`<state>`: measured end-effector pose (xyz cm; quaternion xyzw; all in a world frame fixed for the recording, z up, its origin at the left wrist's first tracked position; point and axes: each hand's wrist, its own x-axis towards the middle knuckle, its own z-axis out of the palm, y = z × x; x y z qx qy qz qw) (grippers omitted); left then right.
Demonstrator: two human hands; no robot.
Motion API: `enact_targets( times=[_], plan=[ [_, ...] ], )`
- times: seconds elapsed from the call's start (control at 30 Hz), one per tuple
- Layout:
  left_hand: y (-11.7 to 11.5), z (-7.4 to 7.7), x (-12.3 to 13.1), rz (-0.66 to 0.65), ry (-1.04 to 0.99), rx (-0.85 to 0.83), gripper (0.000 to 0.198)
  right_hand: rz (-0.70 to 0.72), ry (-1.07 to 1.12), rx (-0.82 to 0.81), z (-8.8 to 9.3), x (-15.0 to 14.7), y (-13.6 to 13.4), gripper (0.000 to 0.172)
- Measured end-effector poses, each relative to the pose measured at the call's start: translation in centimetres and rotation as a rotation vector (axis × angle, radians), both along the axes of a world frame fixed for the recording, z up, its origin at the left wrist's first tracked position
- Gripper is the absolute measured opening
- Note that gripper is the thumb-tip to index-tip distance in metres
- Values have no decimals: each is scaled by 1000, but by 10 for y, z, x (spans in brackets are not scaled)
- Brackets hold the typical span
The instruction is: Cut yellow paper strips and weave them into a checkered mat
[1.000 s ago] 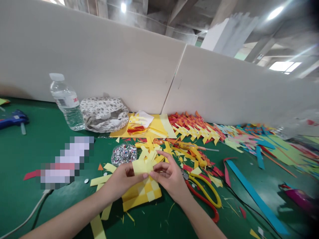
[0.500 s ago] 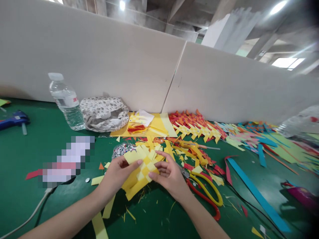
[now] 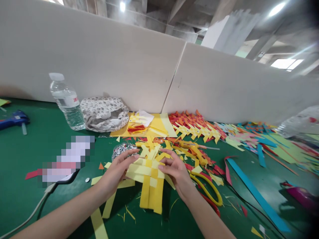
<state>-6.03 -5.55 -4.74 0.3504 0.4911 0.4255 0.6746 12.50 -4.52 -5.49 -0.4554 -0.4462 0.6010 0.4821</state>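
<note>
A woven piece of yellow paper strips (image 3: 151,172), pale and deeper yellow in a checked pattern, is between my hands above the green table. Two broad deep-yellow strips hang toward me from its lower side. My left hand (image 3: 121,166) pinches its upper left edge, thumb in front. With bent fingers, my right hand (image 3: 176,169) grips the right edge, the thumb lying on the checks. Right beside that hand lie scissors with red and yellow handles (image 3: 211,187), their blades hidden. Loose pale-yellow strips (image 3: 99,225) lie below my left wrist.
Behind my hands are a bag of small googly eyes (image 3: 122,150), a yellow glue gun (image 3: 196,151) and finished paper fish (image 3: 196,127). A water bottle (image 3: 66,103) and a patterned cloth pouch (image 3: 103,114) stand by the white partition (image 3: 99,59). A blue strip (image 3: 256,194) lies right.
The woven paper has been turned from a slant so its strips now point toward me. My hands have shifted along its edges, the left thumb moving off its middle.
</note>
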Motion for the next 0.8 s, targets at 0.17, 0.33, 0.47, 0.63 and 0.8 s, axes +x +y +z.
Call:
enact_targets(
  times=[0.17,0.33,0.47,0.63,0.8],
  plan=[
    [-1,2,3,-121,140,0,34,44,100,-110,8,-1,-5,44],
    [3,-7,3,-310,223,48,19,38,109,-106,11,0,-5,41],
    [1,-8,4,-310,232,79,16,102,114,-107,8,1,-4,42],
    [-1,-8,7,-262,248,68,17,127,85,-101,5,-3,-9,41],
    [2,-6,6,-264,233,59,17,144,77,-75,1,-5,-10,39]
  ],
)
